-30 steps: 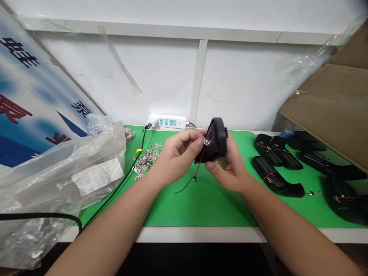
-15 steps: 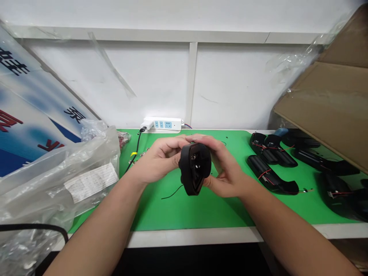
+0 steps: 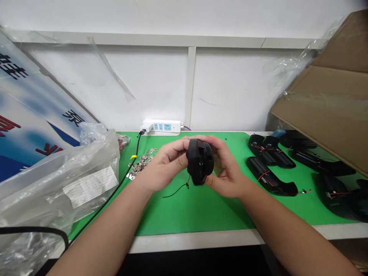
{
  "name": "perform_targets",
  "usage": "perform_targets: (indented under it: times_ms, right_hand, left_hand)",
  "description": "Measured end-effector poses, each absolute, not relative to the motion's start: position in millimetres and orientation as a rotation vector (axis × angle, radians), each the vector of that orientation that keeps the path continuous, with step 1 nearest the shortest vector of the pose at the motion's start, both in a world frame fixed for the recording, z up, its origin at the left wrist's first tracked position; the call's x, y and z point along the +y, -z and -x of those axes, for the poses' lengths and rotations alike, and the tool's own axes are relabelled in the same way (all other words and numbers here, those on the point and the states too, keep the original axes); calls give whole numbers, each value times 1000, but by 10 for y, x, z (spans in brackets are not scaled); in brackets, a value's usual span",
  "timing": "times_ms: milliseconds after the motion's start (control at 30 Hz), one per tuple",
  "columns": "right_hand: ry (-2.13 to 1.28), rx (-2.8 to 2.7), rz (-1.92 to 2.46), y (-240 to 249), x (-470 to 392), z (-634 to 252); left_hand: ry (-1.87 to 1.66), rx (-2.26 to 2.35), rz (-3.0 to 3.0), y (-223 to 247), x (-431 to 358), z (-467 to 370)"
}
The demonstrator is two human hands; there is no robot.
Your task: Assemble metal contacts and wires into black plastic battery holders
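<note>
A black plastic housing (image 3: pixel 198 163) is held up above the green mat (image 3: pixel 201 214), its open end turned towards me. My left hand (image 3: pixel 169 165) grips its left side, thumb pressed against the edge. Around its right side my right hand (image 3: pixel 224 168) is closed, with the thumb underneath. The far fingers of both hands are partly hidden behind the housing. Below it a thin black wire (image 3: pixel 174 192) shows, with a small dark piece at its upper end. What lies inside the housing is too dark to make out.
Small metal parts (image 3: pixel 140 163) lie in a pile left of my hands, beside a black cable (image 3: pixel 137 147) plugged into a white power strip (image 3: pixel 165 125). Black curved housings with red wires (image 3: pixel 270 178) lie at right, near a cardboard box (image 3: pixel 322 103). A plastic bag (image 3: pixel 94 161) covers the left.
The housing has turned in my hands, so its opening shows narrower. Both hands have shifted slightly right, and more of the metal pile and the wire below are visible.
</note>
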State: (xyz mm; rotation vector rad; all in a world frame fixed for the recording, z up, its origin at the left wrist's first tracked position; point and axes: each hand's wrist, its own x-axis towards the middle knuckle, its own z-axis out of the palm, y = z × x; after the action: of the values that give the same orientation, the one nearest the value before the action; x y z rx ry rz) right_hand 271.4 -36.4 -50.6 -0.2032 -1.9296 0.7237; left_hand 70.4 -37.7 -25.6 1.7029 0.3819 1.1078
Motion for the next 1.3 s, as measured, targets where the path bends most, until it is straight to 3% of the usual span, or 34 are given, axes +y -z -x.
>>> perform_targets:
  times_ms: [233,567,1300]
  right_hand:
    - [-756,-1976,208,501,-353,-2742]
    - [-757,-1985,221,541,-263,-2777]
    - [-690,-2090,87,475,-171,-2867]
  left_hand:
    - [-1155,371,-1675,149,-475,-751]
    - [-1266,490,-1554,380,-421,-791]
    - [-1046,467,-1876,174,-325,-647]
